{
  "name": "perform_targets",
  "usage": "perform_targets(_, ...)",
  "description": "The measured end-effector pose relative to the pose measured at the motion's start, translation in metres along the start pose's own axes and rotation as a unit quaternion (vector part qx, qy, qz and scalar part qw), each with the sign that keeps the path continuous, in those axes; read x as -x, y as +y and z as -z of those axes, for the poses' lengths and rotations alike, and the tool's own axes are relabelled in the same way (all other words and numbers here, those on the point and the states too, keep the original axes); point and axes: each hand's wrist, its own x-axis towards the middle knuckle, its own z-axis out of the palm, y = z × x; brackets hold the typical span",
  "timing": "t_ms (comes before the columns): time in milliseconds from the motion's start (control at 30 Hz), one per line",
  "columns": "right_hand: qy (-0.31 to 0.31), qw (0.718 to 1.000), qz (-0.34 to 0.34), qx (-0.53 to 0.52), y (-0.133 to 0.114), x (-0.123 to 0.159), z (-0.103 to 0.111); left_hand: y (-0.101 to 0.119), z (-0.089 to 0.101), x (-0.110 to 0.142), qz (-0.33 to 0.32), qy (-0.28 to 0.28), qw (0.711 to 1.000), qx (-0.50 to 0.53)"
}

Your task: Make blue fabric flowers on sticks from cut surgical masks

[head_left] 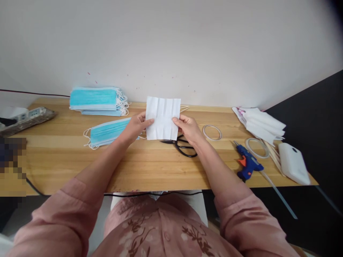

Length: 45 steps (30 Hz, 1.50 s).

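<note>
Between my two hands a white pleated sheet (163,117) is held up above the table, its creases running up and down. My left hand (138,125) pinches its left edge, thumb on the near face. At the right edge my right hand (187,125) grips it the same way. A blue face mask (109,134) with white ear loops lies beside my left hand, partly hidden by the forearm. Black-handled scissors (184,146) rest on the table below the sheet, near my right wrist. Thin pale sticks (184,107) show partly behind the sheet.
A stack of blue masks (93,100) sits at the back left, with a power strip (24,119) further left. To the right are tape rolls (212,132), a blue glue gun (248,164) with its glue stick past the edge, folded white sheets (261,123) and a white case (294,163).
</note>
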Motion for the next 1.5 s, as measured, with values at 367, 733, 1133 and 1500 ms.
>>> perform_targets(367,-0.029,0.999,0.026,0.011,-0.009,0.001,0.005,0.009,-0.003,0.004,-0.012,0.015,0.996,0.082)
perform_targets(733,-0.018,0.999,0.051,0.008,-0.013,0.002,0.004,0.015,-0.006,0.007,-0.001,0.015,0.995,0.094)
perform_targets(1133,-0.051,0.994,0.073,0.060,-0.016,0.005,0.009,0.016,-0.005,0.006,-0.028,0.009,0.999,0.038)
perform_targets(1500,-0.028,0.989,0.108,0.095,-0.009,-0.004,0.006,0.005,-0.002,0.000,-0.086,0.062,0.988,-0.108)
